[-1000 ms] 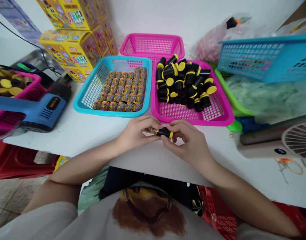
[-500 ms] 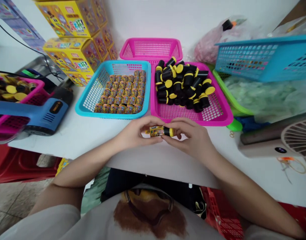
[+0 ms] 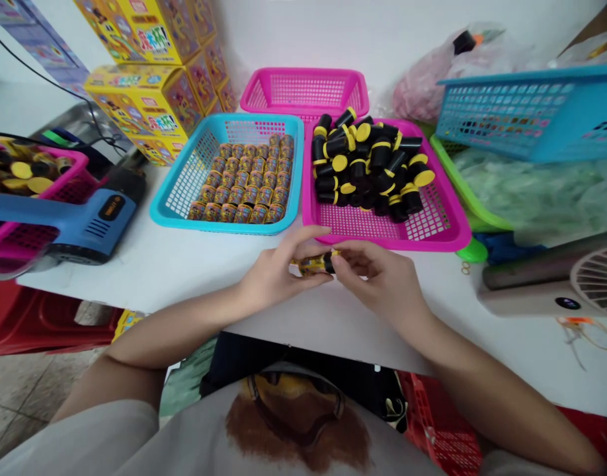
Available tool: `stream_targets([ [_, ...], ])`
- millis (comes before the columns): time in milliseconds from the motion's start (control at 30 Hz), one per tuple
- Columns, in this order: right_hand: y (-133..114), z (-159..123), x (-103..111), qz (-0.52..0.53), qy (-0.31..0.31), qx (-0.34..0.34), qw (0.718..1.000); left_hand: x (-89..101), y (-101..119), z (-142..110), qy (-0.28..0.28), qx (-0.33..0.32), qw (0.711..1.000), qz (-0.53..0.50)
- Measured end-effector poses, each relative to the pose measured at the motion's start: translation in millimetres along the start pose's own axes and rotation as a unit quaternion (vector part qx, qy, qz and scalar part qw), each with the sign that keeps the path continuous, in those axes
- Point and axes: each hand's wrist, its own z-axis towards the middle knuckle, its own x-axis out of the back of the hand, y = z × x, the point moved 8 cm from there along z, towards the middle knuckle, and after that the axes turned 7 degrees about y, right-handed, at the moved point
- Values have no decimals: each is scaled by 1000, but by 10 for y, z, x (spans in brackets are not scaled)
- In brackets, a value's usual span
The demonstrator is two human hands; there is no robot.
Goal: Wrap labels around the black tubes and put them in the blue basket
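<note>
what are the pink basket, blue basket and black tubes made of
The pink basket and blue basket look like moulded plastic: glossy, with an even grid of holes. The black tubes with yellow caps are probably plastic too, from their sheen.

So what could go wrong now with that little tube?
The small gold-wrapped tube looks round and sits between the fingers of the left hand and right hand, so it could slip and roll along the white table toward the front edge. The raised left fingers are also close to the pink basket, and a bump might shift the loose heap of black-capped tubes.
</note>
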Motion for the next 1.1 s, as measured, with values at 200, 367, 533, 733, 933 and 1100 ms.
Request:
stream_targets([
  [200, -157, -21, 52, -45, 17, 142, 989, 42, -50, 19, 67, 0, 996, -57],
  [367, -480, -226, -70, -167, 21, 386, 907, 0, -126, 117, 41, 44, 979, -197],
  [533, -525, -319, -150, -187, 49, 386, 902, -336, -85, 5, -120, 84, 956, -254],
  [733, -508, -425, -246, -232, 76, 419, 875, -388, -122, -57, -103, 91, 963, -230],
  [933, -425, -462, -320, -268, 78, 430, 859, -294, -180, -71, -38, 65, 988, -133],
  [1100, -477, -473, -236, -215, 62, 457, 861, -289, -133, -44, -89, 21, 988, -126],
])
